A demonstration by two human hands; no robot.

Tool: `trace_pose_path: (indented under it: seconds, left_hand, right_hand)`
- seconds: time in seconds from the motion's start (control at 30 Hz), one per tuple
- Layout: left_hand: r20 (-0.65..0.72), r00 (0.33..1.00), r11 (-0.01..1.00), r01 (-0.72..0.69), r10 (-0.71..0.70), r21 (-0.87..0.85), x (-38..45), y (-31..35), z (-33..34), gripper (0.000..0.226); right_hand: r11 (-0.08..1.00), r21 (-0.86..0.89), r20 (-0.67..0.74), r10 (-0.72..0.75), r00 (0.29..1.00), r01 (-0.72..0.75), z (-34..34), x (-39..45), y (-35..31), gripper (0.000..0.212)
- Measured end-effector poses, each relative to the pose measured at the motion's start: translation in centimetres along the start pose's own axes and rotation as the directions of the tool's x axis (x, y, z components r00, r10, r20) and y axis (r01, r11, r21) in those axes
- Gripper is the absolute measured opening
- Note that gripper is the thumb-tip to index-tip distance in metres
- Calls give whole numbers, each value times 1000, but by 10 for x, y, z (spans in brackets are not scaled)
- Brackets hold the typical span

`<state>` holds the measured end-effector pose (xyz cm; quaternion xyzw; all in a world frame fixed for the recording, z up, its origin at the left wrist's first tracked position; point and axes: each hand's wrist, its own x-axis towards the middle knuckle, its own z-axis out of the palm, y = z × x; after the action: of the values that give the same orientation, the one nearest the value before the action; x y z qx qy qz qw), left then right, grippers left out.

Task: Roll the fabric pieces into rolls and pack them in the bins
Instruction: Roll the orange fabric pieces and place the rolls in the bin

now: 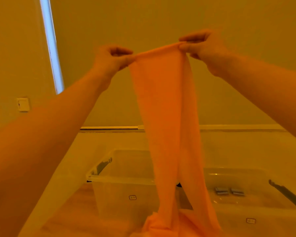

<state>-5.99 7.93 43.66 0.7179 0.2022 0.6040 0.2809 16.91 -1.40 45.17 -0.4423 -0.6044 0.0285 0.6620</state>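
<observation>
On the far left wall sits a light switch, beside a bright vertical strip that may be a window gap or a door edge. The person's left hand is raised at about head height, fingers curled in, pinching the left end of the top edge of an orange fabric piece. Below it, on the work surface, stands the left clear bin, which appears to hold nothing. The fabric hangs between the two hands as a long narrow drape, gathered into soft vertical folds, its lower end pooling on the surface just in front of the bins. It looks thin, light and limp, probably a little stretchy, so it should not hold any shape by itself; the sensible hold is at the top corners, as now, keeping the edge taut so it can be laid flat before rolling. The right hand, slightly higher than the left, pinches the other end of that edge between thumb and curled fingers. Beneath it the right clear bin has two small grey items lying inside.
</observation>
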Motion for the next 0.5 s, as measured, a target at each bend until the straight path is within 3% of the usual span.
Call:
trace_pose_path:
  seconds: [0.17, 0.33, 0.5]
  left_hand:
    - [-44, 998, 999, -35, 33, -42, 18, 7, -6, 18]
    - [7, 995, 991, 103, -104, 87, -13, -47, 8, 17]
    - [50, 969, 952, 225, -240, 206, -61, -118, 20, 23]
  right_hand:
    - [998, 56, 12, -5, 1000, 4, 6, 11, -3, 15]
    - [980, 87, 37, 175, 984, -177, 27, -16, 67, 20]
    - [945, 5, 57, 327, 943, -328, 48, -69, 142, 27]
